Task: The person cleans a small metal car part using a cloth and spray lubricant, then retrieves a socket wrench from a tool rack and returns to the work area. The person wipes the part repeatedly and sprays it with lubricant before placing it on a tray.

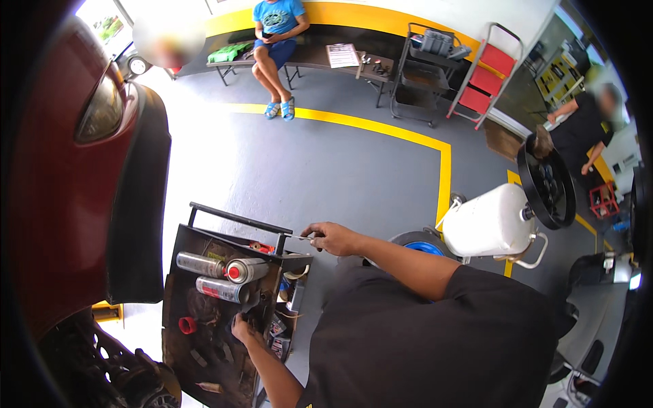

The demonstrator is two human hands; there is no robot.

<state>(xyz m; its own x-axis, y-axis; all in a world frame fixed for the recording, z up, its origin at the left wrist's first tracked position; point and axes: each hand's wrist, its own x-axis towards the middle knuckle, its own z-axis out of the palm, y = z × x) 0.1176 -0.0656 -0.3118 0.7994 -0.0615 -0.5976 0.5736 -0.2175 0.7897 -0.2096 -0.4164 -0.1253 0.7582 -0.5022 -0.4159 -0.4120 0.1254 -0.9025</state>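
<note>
My right grip (331, 238) is pinched on a thin metal tool (304, 237), its shaft sticking out leftward from my fingers, just above the top rear corner of the black tool cart (178, 272). My left grip (240, 329) is down in the cart's tray, fingers curled among the clutter; whether it is closed on anything I cannot tell, as the parts under it are dark and small.

Just above my left grip lie three spray cans on their sides: a silver one (197, 264) farthest up and left, one with a red cap (246, 270) beside it, and a silver and red one (221, 290) closest to my fingers. A small red cap (186, 325) sits left of my left grip, a little apart. The cart's black handle bar (238, 219) runs left of my right grip.

Further left of both grips stands a dark red car (61, 170) with its headlight (101, 112) showing. To the right of my right grip, well apart, stands a white tank (490, 221) with a black round pan (546, 182). Far ahead, a person in a blue shirt (277, 41) sits on a bench.
</note>
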